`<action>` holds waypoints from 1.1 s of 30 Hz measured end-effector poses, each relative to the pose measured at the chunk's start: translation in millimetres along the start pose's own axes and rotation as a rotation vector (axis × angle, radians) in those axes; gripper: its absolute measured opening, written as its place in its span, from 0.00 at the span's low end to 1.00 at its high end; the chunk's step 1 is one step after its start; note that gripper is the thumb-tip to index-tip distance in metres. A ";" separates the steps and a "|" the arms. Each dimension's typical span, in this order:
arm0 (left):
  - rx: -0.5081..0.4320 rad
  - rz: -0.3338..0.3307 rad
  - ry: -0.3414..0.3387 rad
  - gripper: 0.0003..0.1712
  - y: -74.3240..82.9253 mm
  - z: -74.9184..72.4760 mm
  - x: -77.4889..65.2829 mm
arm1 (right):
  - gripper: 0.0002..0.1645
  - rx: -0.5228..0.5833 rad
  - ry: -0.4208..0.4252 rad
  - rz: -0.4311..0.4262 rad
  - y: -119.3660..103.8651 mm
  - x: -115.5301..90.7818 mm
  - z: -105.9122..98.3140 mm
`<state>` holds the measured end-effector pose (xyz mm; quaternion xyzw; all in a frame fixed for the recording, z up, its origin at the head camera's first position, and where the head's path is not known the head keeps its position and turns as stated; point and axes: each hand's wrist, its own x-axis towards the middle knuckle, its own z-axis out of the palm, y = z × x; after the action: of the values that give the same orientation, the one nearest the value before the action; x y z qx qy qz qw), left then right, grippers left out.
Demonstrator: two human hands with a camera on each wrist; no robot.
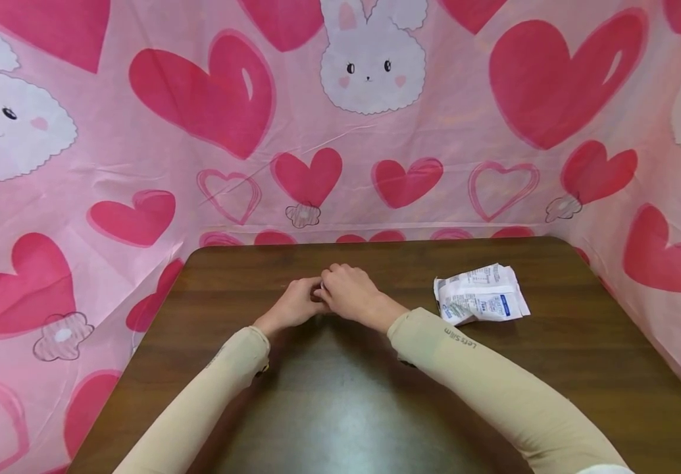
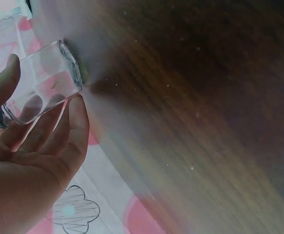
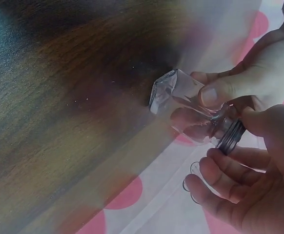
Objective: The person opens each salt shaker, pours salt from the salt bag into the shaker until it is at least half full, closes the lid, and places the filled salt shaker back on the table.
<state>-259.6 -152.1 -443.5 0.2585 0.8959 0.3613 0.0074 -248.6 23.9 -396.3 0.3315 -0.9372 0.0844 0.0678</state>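
Note:
A small clear glass bottle (image 2: 47,80) with flat sides tilts close to the table surface, its base toward the wood in both wrist views. My left hand (image 1: 297,303) grips the bottle's body between thumb and fingers. At the neck sits a dark ridged screw cap (image 3: 231,137), which my right hand (image 1: 352,289) pinches between thumb and index finger. The other right fingers curl loosely below the cap. In the head view, both hands meet near the table's far middle and hide nearly all of the bottle.
Crumpled white printed packets (image 1: 482,295) lie to the right of the hands. The dark wooden table (image 1: 346,408) has rounded far corners. A pink cloth (image 1: 458,138) with hearts and rabbits hangs around its back and sides.

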 end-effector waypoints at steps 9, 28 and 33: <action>-0.028 -0.006 0.007 0.17 -4.2 3.0 -1.1 | 0.16 -0.003 0.023 -0.025 0.4 -0.1 2.7; -0.088 -0.018 -0.006 0.17 -8.9 3.4 -2.6 | 0.15 0.007 0.047 -0.055 5.2 -0.2 11.5; -0.097 -0.018 -0.004 0.18 -7.0 4.1 -2.9 | 0.15 0.008 0.075 -0.077 8.2 -0.4 14.1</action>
<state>-259.5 -155.1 -451.6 0.2506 0.8795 0.4037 0.0247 -254.5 27.5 -411.0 0.3643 -0.9202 0.0978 0.1049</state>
